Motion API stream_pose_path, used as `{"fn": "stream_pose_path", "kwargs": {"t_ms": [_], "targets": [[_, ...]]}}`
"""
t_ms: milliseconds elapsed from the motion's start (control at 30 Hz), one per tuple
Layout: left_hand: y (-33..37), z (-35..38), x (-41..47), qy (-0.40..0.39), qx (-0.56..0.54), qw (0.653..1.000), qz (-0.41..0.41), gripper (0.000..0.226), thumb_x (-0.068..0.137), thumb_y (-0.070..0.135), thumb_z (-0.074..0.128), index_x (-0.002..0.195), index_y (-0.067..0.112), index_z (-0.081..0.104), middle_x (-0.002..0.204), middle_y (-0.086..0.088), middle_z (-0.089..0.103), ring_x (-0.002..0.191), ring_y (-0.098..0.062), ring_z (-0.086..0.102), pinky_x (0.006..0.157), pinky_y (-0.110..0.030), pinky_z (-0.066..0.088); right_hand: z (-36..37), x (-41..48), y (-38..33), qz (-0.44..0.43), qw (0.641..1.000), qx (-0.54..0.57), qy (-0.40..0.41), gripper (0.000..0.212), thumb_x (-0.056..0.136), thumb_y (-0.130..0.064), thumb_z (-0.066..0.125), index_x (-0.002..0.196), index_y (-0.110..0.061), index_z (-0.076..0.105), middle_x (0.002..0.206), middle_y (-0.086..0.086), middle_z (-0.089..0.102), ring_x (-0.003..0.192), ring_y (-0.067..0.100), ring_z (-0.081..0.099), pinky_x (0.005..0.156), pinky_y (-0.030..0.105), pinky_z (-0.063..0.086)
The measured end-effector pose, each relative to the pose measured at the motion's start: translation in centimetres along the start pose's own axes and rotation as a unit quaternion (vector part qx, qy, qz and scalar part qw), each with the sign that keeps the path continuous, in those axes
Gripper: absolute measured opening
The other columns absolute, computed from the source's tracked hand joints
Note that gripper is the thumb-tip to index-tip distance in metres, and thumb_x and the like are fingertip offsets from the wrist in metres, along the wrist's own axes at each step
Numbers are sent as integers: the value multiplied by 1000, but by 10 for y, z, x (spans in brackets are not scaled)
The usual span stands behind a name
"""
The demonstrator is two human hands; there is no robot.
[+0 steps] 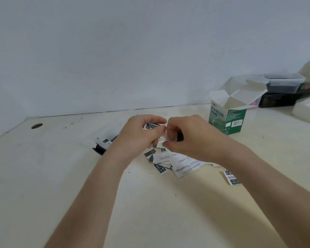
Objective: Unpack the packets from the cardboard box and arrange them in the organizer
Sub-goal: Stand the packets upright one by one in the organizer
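Between the left grip (pixel 141 133) and the right grip (pixel 186 138), fingers cover most of the pinched packets (pixel 161 141), so their number cannot be told, and a small dark thing (pixel 180 136) behind the right grip is too hidden to name. Just left of the left grip, the black organizer (pixel 99 149) shows only a corner past the wrist; below the right grip, the forearm covers part of the loose pile (pixel 179 162), its print too small to read. Far right of both, a white block (pixel 306 111) is cut by the edge.
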State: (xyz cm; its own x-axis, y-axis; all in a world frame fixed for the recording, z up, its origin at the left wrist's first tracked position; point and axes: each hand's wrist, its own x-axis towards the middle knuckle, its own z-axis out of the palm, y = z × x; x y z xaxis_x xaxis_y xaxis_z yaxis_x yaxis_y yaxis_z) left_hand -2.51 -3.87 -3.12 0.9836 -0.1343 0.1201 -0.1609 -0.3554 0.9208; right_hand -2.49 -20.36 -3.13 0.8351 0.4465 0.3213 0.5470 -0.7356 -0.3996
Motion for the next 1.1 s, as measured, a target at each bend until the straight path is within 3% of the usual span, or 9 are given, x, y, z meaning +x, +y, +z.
{"fn": "stream_pose_path", "kwargs": {"t_ms": [100, 200, 333, 433, 633, 767, 900, 1000, 1100], "targets": [[2, -26, -6, -14, -91, 995, 38, 31, 73, 28, 73, 102, 15, 71, 100, -13, 69, 71, -14, 62, 70, -23, 54, -3, 7, -4, 62, 948, 306, -65, 23, 85, -17, 72, 75, -11, 52, 71, 6, 71, 64, 13, 65, 59, 21, 43], [0, -42, -6, -6, -172, 984, 40, 35, 68, 25, 71, 98, 6, 70, 96, -16, 72, 76, -18, 64, 75, -24, 57, -4, 14, -11, 88, 903, 410, -92, 21, 88, -13, 70, 82, -8, 50, 88, 14, 75, 73, 24, 70, 66, 26, 44], [-5, -56, -1, 17, -191, 981, 18, 42, 68, 29, 71, 100, 2, 69, 97, -18, 72, 87, -27, 65, 89, -34, 56, 1, 28, -24, 79, 916, 383, -89, 25, 85, -15, 73, 80, -11, 48, 82, 12, 73, 73, 26, 72, 58, 22, 41], [-8, -67, 2, 6, -175, 985, 9, 36, 70, 26, 71, 98, 3, 70, 88, -16, 72, 84, -25, 67, 85, -31, 57, 4, 41, -33, 68, 928, 353, -97, 25, 84, -19, 75, 82, -11, 51, 64, -3, 64, 71, 23, 73, 53, 18, 39], [-15, -94, 14, 26, -165, 986, -16, 29, 66, 17, 75, 90, 1, 74, 91, -16, 72, 84, -24, 70, 77, -23, 57, 11, 70, -41, 57, 955, 266, -117, 23, 81, -26, 76, 78, -15, 57, 77, 7, 74, 65, 14, 64, 63, 25, 46], [-22, -111, 24, 48, -144, 988, -20, 36, 68, 20, 77, 102, 10, 70, 95, -13, 73, 83, -21, 71, 80, -26, 57, 16, 102, -49, 59, 976, 179, -107, 22, 77, -28, 78, 75, -19, 57, 79, 6, 72, 61, 13, 57, 65, 31, 48], [-38, -126, 32, 140, 131, 981, 2, 6, 84, 33, 70, 88, 29, 69, 81, 13, 70, 75, -5, 62, 68, -22, 47, 23, 131, -48, 73, 982, 113, -136, 20, 78, -25, 77, 79, -17, 58, 77, 2, 68, 63, 15, 56, 57, 25, 41], [-49, -128, 27, 51, 297, 954, -9, 14, 83, 34, 66, 71, 29, 72, 62, 19, 64, 60, -1, 56, 56, -18, 38, 36, 145, -49, 75, 978, 56, -187, 18, 80, -24, 75, 83, -14, 59, 74, 0, 66, 62, 14, 55, 54, 23, 39], [-57, -131, 22, -18, 355, 934, -25, 18, 86, 37, 61, 75, 29, 74, 57, 18, 61, 51, -3, 48, 51, -19, 36, 53, 155, -53, 77, 972, 28, -222, 18, 80, -23, 75, 84, -13, 61, 70, 0, 66, 61, 16, 55, 54, 23, 40]]}}
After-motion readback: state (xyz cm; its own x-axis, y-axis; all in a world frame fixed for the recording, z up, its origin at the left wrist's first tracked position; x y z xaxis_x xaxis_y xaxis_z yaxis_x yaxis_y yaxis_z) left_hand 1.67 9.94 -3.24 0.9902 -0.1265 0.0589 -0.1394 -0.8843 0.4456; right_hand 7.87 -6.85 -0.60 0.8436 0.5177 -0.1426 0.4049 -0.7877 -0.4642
